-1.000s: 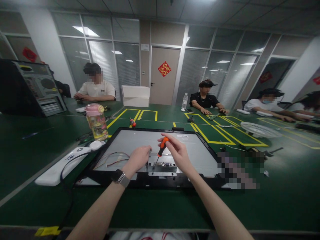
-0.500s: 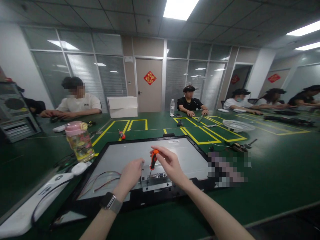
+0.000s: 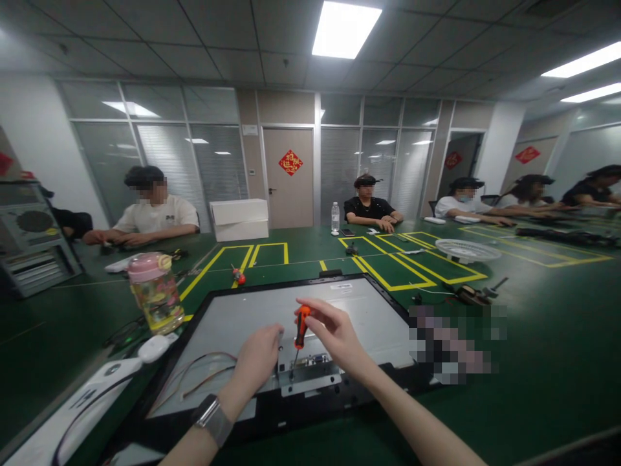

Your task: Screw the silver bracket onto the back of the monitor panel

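A monitor panel (image 3: 242, 317) lies back-up on the green table, grey metal inside a black frame. My right hand (image 3: 332, 333) is closed round an orange-handled screwdriver (image 3: 301, 330), held nearly upright with its tip down on a small metal bracket (image 3: 310, 375) near the panel's front edge. My left hand (image 3: 257, 359) rests beside the screwdriver shaft, fingers curled and pressed to the bracket's left end; what they pinch is hidden. A watch is on my left wrist. Thin coloured wires (image 3: 204, 375) run across the panel to the left.
A pink-lidded bottle (image 3: 155, 291) stands left of the panel, a white device with a black cable (image 3: 87, 395) before it. A white fan grille (image 3: 466, 249), tools and yellow floor-tape boxes lie beyond. Several people sit along the far side. A computer case (image 3: 29, 236) stands far left.
My view has tilted up and swung right, so the panel sits lower in frame. Both hands stay at the bracket, the screwdriver now more upright.
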{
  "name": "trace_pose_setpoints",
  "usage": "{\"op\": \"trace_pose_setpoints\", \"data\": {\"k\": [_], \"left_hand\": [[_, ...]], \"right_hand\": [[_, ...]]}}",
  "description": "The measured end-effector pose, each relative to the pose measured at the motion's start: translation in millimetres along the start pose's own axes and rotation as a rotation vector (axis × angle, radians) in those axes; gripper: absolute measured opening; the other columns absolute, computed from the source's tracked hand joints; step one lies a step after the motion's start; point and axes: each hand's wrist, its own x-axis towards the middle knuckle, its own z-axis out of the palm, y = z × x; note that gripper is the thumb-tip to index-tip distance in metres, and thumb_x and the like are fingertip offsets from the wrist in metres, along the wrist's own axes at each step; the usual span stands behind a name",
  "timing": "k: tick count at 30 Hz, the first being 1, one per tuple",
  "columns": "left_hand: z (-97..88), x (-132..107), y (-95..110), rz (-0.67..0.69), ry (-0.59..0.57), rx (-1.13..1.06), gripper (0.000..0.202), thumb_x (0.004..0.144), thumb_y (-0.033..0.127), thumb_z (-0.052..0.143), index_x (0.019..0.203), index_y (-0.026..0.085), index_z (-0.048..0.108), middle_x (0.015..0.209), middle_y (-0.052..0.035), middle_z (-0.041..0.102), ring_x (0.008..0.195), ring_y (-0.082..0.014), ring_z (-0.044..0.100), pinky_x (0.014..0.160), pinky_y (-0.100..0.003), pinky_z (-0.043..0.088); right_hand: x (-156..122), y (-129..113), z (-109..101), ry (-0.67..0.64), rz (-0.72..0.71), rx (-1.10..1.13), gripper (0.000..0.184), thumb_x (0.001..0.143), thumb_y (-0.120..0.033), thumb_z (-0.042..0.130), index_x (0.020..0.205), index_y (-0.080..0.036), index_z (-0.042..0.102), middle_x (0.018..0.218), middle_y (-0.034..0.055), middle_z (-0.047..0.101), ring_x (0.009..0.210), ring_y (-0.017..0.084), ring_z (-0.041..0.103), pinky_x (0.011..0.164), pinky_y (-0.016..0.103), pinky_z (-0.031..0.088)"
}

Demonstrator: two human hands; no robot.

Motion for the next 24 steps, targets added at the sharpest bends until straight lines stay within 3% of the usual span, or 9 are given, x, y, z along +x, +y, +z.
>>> {"op": "trace_pose_setpoints", "data": {"k": [4,10,16,21,24], "left_hand": [[2.6,1.9,-3.7,0.015,-0.005,-0.02,0.035,0.094,0.014,0.034,0.115,0.019,0.062,0.113,-0.0086,0.07,0.106,-0.0209,0.065,0.091,-0.031,0.045],[-1.1,-1.0,0.2,0.022,-0.026,-0.034,0.037,0.092,0.011,0.035,0.115,0.019,0.063,0.115,-0.0085,0.07,0.11,-0.0203,0.063,0.096,-0.03,0.044],[-4.1,-2.4,-1.3,0.043,-0.031,-0.046,0.037,0.092,0.012,0.036,0.118,0.019,0.062,0.12,-0.0085,0.069,0.112,-0.0204,0.062,0.099,-0.031,0.043],[-2.9,-3.0,-3.1,0.05,-0.021,-0.056,0.038,0.091,0.012,0.037,0.117,0.019,0.063,0.118,-0.0084,0.069,0.111,-0.0207,0.063,0.097,-0.031,0.044],[-1.4,-3.1,-4.0,0.064,-0.003,-0.054,0.037,0.092,0.013,0.036,0.118,0.019,0.063,0.117,-0.0088,0.069,0.11,-0.0206,0.063,0.097,-0.031,0.044]], "right_hand": [[1.2,5.0,-1.4,0.059,-0.035,-0.059,0.028,0.085,-0.031,0.066,0.111,-0.026,0.073,0.087,0.0039,0.063,0.084,0.018,0.063,0.083,0.035,0.054],[-0.3,6.3,-3.0,-0.014,0.068,0.123,0.038,0.096,-0.035,0.048,0.13,-0.028,0.062,0.101,0.0061,0.068,0.094,0.02,0.067,0.092,0.042,0.052],[2.8,7.3,-4.5,0.047,0.064,0.078,0.023,0.082,-0.038,0.07,0.099,-0.024,0.075,0.092,0.005,0.067,0.082,0.018,0.066,0.079,0.034,0.056],[3.5,12.6,-5.2,-0.018,0.148,0.256,0.035,0.091,-0.045,0.058,0.116,-0.025,0.07,0.099,0.0085,0.073,0.094,0.023,0.07,0.091,0.046,0.054],[5.3,15.3,-8.2,-0.056,0.181,0.331,0.033,0.087,-0.042,0.064,0.115,-0.025,0.07,0.093,0.0068,0.075,0.09,0.022,0.071,0.091,0.045,0.054]]}}
